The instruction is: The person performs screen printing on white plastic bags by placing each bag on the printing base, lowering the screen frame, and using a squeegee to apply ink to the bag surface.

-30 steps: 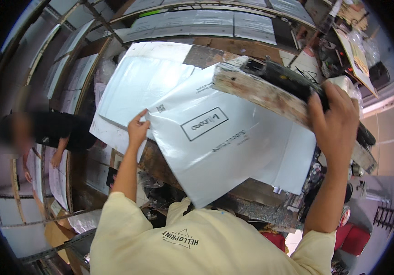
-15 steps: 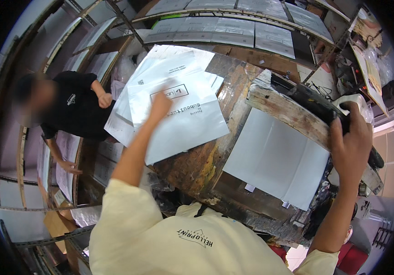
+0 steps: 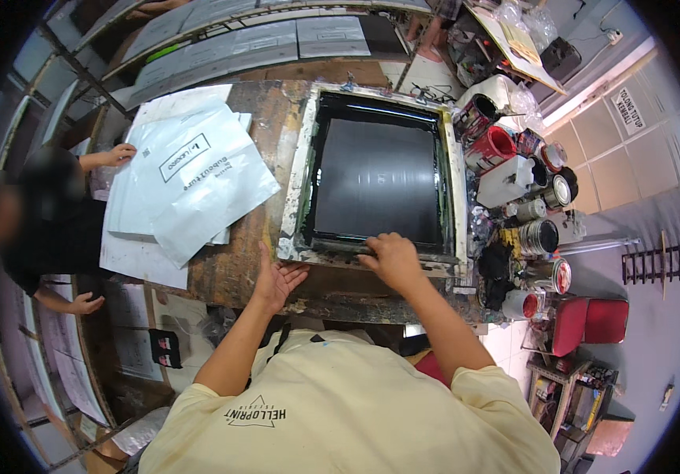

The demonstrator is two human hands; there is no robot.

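Note:
A screen-printing frame (image 3: 292,213) lies flat on the worktable, its mesh (image 3: 375,178) coated with black ink. My right hand (image 3: 393,261) is closed over the near side of the frame, with the fingertips at a dark bar along that edge. My left hand (image 3: 278,283) is held open, palm up and fingers spread, just off the frame's near left corner. Nothing lies in it. To its left, a printed white plastic bag (image 3: 213,182) rests askew on a stack of white sheets or bags (image 3: 130,209). Whatever lies beneath the frame is hidden.
At the left, a co-worker's hand (image 3: 118,154) touches the stack's edge. Several ink cans (image 3: 541,237) and a white jug (image 3: 506,182) crowd the table's right side. Racks with white printed pieces (image 3: 257,47) stand behind. A red chair (image 3: 589,322) is at the right.
The frame has swung down from its raised tilt to flat, covering the white sheet. My left hand has left the printed bag and come nearer, opening. The co-worker's hand has reached the stack.

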